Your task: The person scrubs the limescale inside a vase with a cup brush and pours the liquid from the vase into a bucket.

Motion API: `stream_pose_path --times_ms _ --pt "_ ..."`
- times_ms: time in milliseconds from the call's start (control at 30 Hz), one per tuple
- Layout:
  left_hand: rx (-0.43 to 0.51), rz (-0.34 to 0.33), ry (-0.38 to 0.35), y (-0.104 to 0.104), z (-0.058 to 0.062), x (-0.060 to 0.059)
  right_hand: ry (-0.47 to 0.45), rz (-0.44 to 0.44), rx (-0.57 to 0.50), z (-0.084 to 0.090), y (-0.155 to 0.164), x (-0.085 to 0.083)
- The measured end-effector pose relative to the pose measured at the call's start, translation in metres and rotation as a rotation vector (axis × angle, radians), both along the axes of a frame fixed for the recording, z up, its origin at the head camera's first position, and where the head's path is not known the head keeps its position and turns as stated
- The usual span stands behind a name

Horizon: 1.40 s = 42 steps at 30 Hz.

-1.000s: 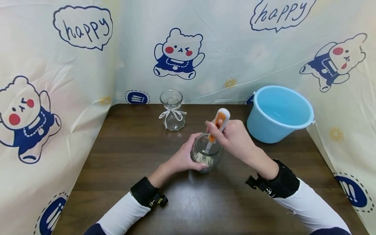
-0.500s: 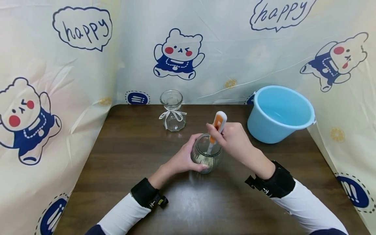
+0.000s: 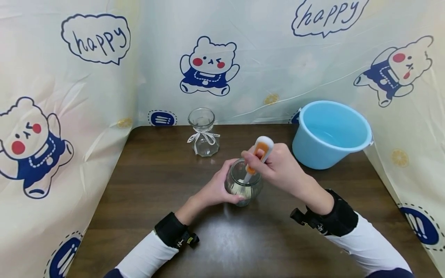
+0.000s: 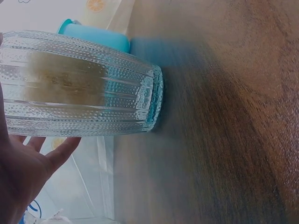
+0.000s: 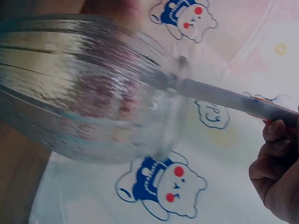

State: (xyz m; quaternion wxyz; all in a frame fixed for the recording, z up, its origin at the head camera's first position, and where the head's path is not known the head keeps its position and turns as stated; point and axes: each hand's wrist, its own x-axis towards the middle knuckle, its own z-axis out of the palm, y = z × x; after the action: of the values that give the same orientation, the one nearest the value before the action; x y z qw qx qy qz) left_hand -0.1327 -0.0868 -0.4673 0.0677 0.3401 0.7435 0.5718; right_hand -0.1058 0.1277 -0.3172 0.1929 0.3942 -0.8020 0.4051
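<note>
A ribbed clear glass jar (image 3: pixel 247 191) stands upright on the table, its open mouth facing up. My left hand (image 3: pixel 219 187) grips the jar's side, fingers behind it and thumb in front. Inside the jar is the head of a bottle brush (image 3: pixel 263 147) with a white-and-orange handle; in the left wrist view the pale yellowish-brown head shows blurred through the dotted glass (image 4: pixel 126 86). My right hand (image 3: pixel 279 166) holds the handle above the rim, fingers curled round it. The grey shaft (image 5: pixel 219 96) passes through the jar's mouth in the right wrist view.
A smaller glass vase (image 3: pixel 205 144) with a white ribbon bow stands behind, left of the jar. A light blue bucket (image 3: pixel 318 148) sits at the table's back right. The dark wooden table (image 3: pixel 153 177) backs onto a printed cloth (image 3: pixel 156 77).
The brush handle has dipped slightly, rocked toward upright, then leaned right again with my right hand. My left hand and the jar stay in place.
</note>
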Motion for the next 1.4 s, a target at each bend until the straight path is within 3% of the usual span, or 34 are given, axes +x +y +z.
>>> stream_pose_path --times_ms 200,333,433,667,900,1033,1200,1300,1400 --pt "-0.006 -0.001 -0.014 -0.001 0.0 0.001 0.043 0.046 0.112 -0.02 -0.01 -0.003" --pt "-0.008 -0.009 -0.029 -0.001 0.001 0.001 0.072 0.018 0.179 -0.024 -0.013 -0.002" --pt "-0.005 -0.005 -0.024 -0.001 0.002 0.002 0.133 -0.022 0.157 -0.019 -0.013 -0.002" --pt "-0.005 0.003 -0.026 0.001 0.003 0.001 0.251 -0.104 -0.027 -0.004 -0.005 -0.002" --pt "-0.008 0.005 -0.014 0.0 0.003 0.002 0.312 -0.105 0.045 -0.021 -0.007 -0.009" --pt "-0.004 -0.001 -0.01 0.0 0.001 0.002 0.276 -0.139 0.122 -0.029 -0.006 -0.012" --pt "0.006 -0.01 -0.016 0.001 0.001 0.001 0.094 -0.141 0.195 -0.019 0.0 -0.013" --pt "0.008 -0.006 -0.018 0.0 0.001 0.002 0.001 -0.115 0.167 -0.006 0.005 -0.012" --pt "0.007 -0.003 -0.017 0.0 0.002 0.002 -0.033 -0.096 0.101 0.004 0.01 -0.01"
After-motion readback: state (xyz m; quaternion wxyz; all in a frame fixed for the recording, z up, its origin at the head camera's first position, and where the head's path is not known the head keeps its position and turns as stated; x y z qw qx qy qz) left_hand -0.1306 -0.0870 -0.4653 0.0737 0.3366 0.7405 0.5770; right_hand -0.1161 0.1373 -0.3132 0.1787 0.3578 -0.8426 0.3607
